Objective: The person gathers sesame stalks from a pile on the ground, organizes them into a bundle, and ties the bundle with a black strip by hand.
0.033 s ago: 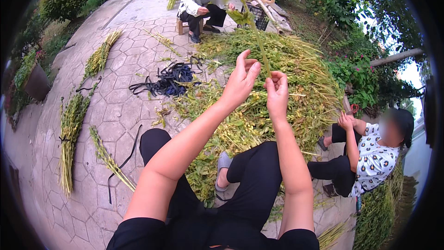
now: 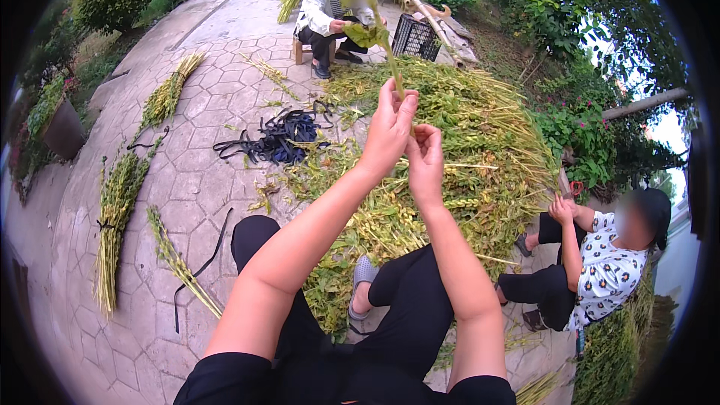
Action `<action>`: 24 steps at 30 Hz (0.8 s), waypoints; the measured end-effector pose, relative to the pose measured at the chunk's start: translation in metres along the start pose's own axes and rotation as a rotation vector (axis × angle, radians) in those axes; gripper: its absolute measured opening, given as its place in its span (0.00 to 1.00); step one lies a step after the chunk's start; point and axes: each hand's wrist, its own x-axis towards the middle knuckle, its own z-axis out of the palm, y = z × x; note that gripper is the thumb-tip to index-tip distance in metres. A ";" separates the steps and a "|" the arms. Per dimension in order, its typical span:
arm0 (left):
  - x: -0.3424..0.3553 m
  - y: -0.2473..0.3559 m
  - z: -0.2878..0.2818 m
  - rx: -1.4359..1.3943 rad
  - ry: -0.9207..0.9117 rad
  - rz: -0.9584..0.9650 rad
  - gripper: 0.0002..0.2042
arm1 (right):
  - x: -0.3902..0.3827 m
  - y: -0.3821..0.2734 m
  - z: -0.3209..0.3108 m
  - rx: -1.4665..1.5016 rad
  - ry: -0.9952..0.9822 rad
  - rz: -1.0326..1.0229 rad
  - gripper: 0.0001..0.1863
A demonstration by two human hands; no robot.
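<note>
A tall green leafy stalk [image 2: 394, 64] rises upright in front of me, its leafy top reaching the upper edge of the view. The fingers of my left hand [image 2: 387, 129] are closed round its lower stem. Just below and to the right, my right hand [image 2: 426, 167] pinches the stem's bottom end. Beneath both hands spreads a broad heap of cut yellow-green stalks [image 2: 465, 150] with loose leaves.
Tied stalk bundles [image 2: 112, 232] lie on the paving at left, near a tangle of dark straps [image 2: 283, 137]. A loose small bunch [image 2: 180, 262] rests beside one strap. One person [image 2: 322, 11] sits beyond the heap by a black crate [image 2: 416, 37]; another person [image 2: 600, 262] sits at right.
My left hand, loosely open beside the stalk before, has closed round its stem. My right hand and the stalk have shifted left, bringing the hands closer together.
</note>
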 end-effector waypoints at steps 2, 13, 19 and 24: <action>0.011 0.010 -0.020 -0.157 0.122 -0.098 0.11 | -0.020 0.002 0.048 0.101 -0.139 -0.016 0.11; -0.077 -0.011 -0.107 -0.198 -0.275 -0.462 0.12 | 0.078 -0.031 0.017 0.226 -0.182 -0.100 0.43; -0.092 -0.032 -0.104 -0.163 -0.419 -0.591 0.12 | 0.076 -0.012 0.005 0.321 -0.124 0.041 0.34; -0.091 -0.030 -0.100 -0.228 -0.373 -0.669 0.13 | 0.059 0.034 -0.004 -0.071 -0.133 -0.039 0.16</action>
